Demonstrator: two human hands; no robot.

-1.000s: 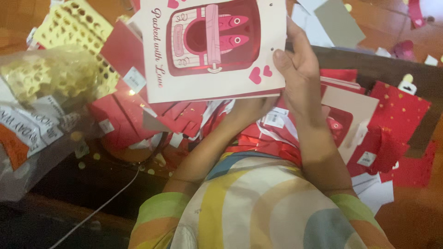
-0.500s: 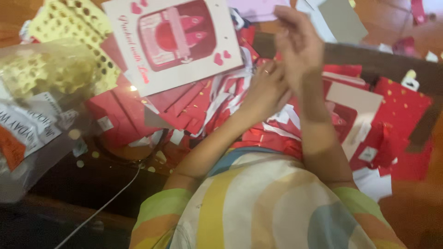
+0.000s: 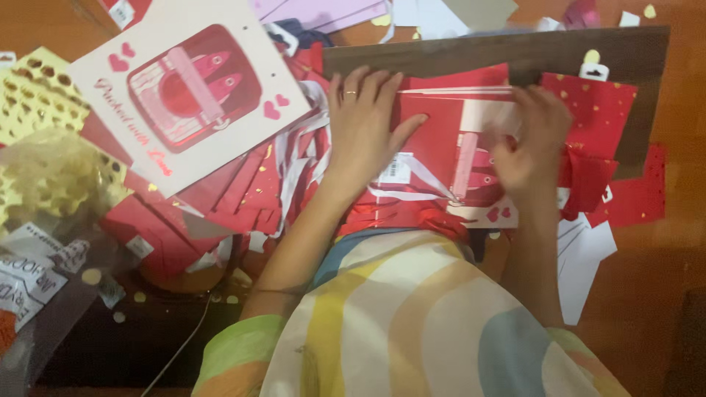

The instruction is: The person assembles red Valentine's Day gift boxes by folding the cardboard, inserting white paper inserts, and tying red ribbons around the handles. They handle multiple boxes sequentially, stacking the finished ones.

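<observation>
Now, item by item: left hand [image 3: 365, 121], fingers spread, pressed flat on a red card [image 3: 434, 136]; a moment ago it was raised near the large card. Right hand [image 3: 531, 143], blurred, fingers curled on the white card with the red picture [image 3: 471, 180] beside it; grip cannot be told. Large white heart-printed card [image 3: 191, 92], held half a second back, now lies released, left of the left hand. Dark board [image 3: 515, 51] beyond both hands.

We note a white card [image 3: 193, 88] with red tin picture and hearts; red envelope [image 3: 434, 136]; red paper [image 3: 599, 110] with gold dots; pastel-striped garment [image 3: 412, 331].
</observation>
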